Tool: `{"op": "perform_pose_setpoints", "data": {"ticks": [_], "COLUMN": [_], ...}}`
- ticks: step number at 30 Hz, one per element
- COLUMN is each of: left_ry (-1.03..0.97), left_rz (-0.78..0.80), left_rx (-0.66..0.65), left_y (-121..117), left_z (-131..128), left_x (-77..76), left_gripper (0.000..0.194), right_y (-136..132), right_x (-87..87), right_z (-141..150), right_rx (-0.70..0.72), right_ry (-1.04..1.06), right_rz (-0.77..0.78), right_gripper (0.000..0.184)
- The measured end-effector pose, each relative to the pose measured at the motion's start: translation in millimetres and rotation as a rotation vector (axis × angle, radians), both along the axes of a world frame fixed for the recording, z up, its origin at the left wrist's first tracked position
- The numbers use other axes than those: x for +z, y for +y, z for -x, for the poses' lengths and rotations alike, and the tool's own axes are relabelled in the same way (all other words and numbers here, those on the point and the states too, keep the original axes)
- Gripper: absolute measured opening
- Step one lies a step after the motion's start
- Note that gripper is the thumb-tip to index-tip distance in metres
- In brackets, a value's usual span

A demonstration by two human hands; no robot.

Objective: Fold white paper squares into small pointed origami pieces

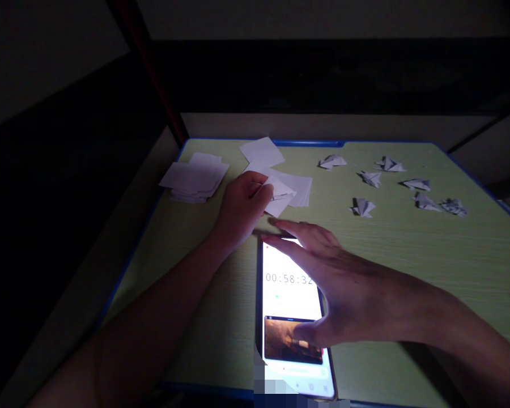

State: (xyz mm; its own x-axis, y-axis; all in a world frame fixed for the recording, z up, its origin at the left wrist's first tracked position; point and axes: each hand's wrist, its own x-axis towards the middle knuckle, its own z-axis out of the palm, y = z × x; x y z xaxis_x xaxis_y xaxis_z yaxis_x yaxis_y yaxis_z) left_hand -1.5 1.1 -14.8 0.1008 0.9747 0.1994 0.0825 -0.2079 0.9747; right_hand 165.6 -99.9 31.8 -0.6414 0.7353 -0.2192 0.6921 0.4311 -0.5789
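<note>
Between the thumb and fingers of my left hand (247, 201) is a partly folded piece of white paper (280, 195), held just above the table. My right hand (327, 266) spreads over a phone (291, 300), fingers apart, thumb over the lower part of its screen. The phone lies face up, lit, and shows a timer reading with a small picture below it. Whether my right fingertips touch the phone, I cannot tell. Behind my left hand lie loose sheets of white paper (301, 190), partly covered by the held piece, and another square sheet (262, 152).
A stack of white paper (195, 178) lies at the left of the greenish table (187, 340). Several small folded paper figures, such as one nearest me (362, 207) and one farther back (332, 162), are scattered at the right. A blue edge rims the table. The surroundings are dark.
</note>
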Motion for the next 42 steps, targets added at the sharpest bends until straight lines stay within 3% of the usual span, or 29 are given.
{"op": "perform_pose_setpoints", "data": {"ticks": [17,42], "left_ry": [0.050,-0.029], "left_rz": [-0.032,0.015], "left_rx": [-0.008,-0.020], "left_y": [-0.2,-1.5], "left_z": [0.2,-0.4], "left_x": [0.6,1.4], "left_gripper": [0.004,0.007], "right_y": [0.8,1.9], "right_x": [0.0,-1.6], "right_z": [-4.0,-4.7], "right_rx": [0.032,0.051], "right_ry": [0.015,0.033], "right_rz": [-0.039,-0.066], "right_gripper": [0.105,0.103]}}
